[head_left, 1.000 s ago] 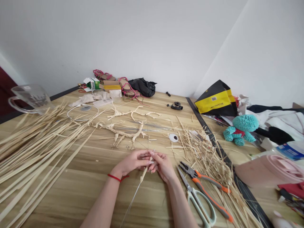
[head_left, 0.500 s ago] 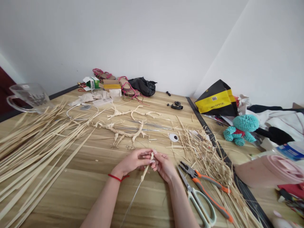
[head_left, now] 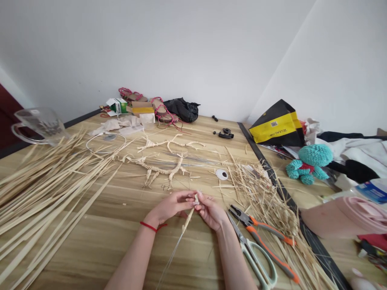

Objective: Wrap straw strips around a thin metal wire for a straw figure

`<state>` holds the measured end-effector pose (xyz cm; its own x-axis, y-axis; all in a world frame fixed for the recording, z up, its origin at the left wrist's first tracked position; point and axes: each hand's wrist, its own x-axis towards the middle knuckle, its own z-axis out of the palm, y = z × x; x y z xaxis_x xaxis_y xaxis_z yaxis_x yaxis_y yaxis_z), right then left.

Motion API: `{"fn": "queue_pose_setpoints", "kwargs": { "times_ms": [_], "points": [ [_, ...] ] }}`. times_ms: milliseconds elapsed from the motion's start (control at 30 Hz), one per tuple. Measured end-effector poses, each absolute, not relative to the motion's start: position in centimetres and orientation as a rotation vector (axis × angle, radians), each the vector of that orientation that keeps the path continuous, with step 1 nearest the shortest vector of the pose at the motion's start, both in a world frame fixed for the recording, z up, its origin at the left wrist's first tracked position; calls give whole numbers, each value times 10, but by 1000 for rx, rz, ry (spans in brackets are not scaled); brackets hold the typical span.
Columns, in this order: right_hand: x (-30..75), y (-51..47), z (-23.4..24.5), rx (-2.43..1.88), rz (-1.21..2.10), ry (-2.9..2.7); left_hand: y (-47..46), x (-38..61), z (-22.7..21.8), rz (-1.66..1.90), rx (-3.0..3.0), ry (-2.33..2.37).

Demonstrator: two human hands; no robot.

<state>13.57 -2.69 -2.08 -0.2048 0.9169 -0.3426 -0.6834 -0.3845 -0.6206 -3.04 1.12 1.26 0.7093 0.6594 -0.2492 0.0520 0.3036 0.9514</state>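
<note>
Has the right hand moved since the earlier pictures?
Yes, slightly: the right hand, on the straw-wrapped wire, now sits a little further right in view, closer to the orange-handled pliers.

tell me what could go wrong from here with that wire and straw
The bare wire tail below the straw-wrapped section, held between the left hand and right hand, could poke the left forearm if it swings. The right forearm also lies close to the scissors and pliers, so a careless shift might knock them into the loose straw.
</note>
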Motion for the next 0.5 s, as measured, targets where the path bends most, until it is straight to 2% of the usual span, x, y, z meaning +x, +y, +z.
{"fn": "queue_pose_setpoints", "kwargs": {
  "times_ms": [500],
  "points": [
    [134, -26, -18, -740, 1814, -333, 10, -25, 16, 508, 1093, 521]
  ]
}}
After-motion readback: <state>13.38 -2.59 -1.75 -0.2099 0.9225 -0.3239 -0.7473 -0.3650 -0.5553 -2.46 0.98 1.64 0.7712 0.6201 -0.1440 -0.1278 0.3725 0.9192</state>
